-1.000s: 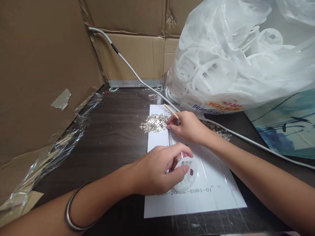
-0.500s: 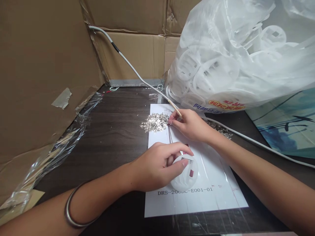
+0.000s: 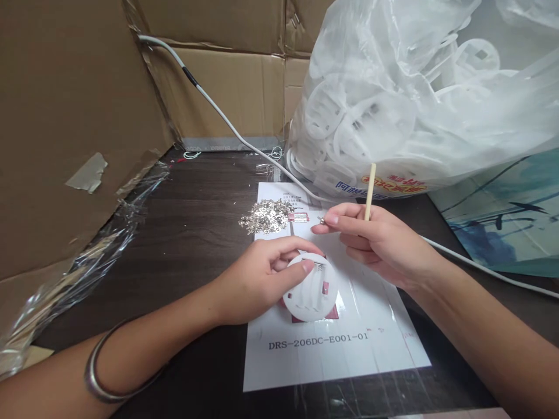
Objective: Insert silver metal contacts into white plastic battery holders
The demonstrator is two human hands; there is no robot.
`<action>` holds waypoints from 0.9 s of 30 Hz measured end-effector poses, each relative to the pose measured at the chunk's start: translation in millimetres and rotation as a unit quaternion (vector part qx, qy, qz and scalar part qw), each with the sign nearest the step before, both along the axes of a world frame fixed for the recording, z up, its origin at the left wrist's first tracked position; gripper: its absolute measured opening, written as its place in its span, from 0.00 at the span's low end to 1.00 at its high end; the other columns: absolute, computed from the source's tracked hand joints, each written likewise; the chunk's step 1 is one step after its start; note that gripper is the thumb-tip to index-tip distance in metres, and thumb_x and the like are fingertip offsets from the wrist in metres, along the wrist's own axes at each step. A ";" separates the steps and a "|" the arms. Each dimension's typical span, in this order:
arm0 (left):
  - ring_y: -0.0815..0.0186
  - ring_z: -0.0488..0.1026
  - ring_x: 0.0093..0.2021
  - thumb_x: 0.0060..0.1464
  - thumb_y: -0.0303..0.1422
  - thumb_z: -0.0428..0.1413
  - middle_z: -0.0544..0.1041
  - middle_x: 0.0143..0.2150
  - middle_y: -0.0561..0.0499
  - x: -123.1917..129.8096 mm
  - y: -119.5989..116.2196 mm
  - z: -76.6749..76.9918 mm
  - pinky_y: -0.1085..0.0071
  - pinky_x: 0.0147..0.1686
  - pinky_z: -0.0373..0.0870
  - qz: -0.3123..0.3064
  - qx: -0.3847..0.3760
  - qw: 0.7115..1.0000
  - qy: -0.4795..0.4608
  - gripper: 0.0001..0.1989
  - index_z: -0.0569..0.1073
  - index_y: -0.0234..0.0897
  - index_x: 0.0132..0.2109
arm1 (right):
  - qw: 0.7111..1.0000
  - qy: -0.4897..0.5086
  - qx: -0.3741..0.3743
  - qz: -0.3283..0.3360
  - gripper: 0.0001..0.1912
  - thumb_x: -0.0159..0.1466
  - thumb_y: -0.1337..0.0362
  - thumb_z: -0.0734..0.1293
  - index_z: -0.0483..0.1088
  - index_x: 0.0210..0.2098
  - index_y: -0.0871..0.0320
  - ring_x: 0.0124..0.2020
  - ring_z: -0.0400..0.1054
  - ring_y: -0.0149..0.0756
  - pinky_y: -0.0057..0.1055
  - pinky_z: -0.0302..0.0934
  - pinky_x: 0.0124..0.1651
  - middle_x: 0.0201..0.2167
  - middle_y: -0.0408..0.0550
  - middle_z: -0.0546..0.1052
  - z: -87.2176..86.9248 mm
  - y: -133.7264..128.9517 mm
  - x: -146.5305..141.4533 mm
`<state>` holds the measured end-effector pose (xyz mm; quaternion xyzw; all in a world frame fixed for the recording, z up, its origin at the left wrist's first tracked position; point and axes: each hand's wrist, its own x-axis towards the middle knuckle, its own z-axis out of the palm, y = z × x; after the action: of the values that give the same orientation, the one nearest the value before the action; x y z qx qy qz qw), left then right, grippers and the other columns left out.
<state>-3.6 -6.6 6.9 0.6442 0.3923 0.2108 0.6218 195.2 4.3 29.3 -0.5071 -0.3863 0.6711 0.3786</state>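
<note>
My left hand grips a round white plastic battery housing by its upper left rim, thumb on top and fingers behind. Slots and small square holes show in its face, and a metal piece sits near the thumb. Farther right, my right hand pinches a small metal contact piece between thumb and forefinger. A thin wooden stick stands up out of the same hand, its lower end hidden by the fingers. Left of that hand lies a heap of small silvery metal contacts.
Under the hands lies a printed white sheet on the dark table. A big clear bag of white housings stands at the back right. A white cable crosses behind. Cardboard walls rise at left and back.
My right hand has moved right, away from the metal heap, with a small contact between its fingertips. The stick now points upward. The housing in my left hand has tilted and shifted slightly up-left.
</note>
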 end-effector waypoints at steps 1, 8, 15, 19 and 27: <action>0.74 0.62 0.23 0.59 0.37 0.54 0.72 0.28 0.55 -0.2 1.5 0.2 0.79 0.22 0.58 0.007 0.004 1.000 0.000 0.11 0.75 0.38 0.46 | 0.999 0.028 -0.020 -0.003 0.06 0.59 0.65 0.72 0.72 0.30 0.61 0.12 0.43 0.14 0.19 0.33 0.14 0.27 0.44 0.78 0.4 -1.2 1.3; 0.76 0.63 0.23 0.60 0.39 0.55 0.71 0.26 0.58 0.2 0.0 -1.7 0.81 0.23 0.59 0.039 -0.027 0.997 -0.055 0.11 0.71 0.40 0.47 | 0.995 0.088 -0.036 0.022 0.01 0.57 0.71 0.72 0.77 0.28 0.62 0.12 0.46 0.13 0.18 0.33 0.13 0.25 0.45 0.77 -1.5 -3.1 0.8; 0.72 0.72 0.20 0.60 0.40 0.56 0.74 0.26 0.57 5.2 -5.9 -0.9 0.78 0.20 0.70 0.090 -0.129 0.978 -0.138 0.10 0.66 0.39 0.41 | 0.998 0.036 0.043 0.024 0.04 0.54 0.70 0.75 0.79 0.31 0.58 0.15 0.49 0.15 0.18 0.39 0.16 0.20 0.40 0.73 -3.0 -10.0 0.2; 0.71 0.73 0.22 0.57 0.40 0.59 0.75 0.28 0.55 6.4 -3.9 0.5 0.77 0.21 0.72 0.093 -0.156 0.972 -0.151 0.14 0.68 0.36 0.43 | 0.994 -0.038 0.097 0.009 0.04 0.55 0.66 0.76 0.79 0.30 0.57 0.16 0.50 0.17 0.21 0.41 0.17 0.21 0.40 0.73 -4.1 -8.9 0.3; 0.59 0.75 0.51 0.43 0.24 0.68 0.75 0.52 0.45 2.1 2.7 -2.9 0.68 0.46 0.76 0.047 -0.214 0.959 -0.178 0.32 0.66 0.38 0.55 | 0.988 -0.104 0.114 0.008 0.03 0.54 0.64 0.76 0.79 0.27 0.56 0.20 0.59 0.25 0.26 0.55 0.25 0.12 0.35 0.58 -10.3 -7.2 2.4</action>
<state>-1.5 -3.9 4.0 0.4289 0.3409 0.2624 0.7944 197.7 -2.9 19.0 -0.5249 -0.5012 0.5693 0.3862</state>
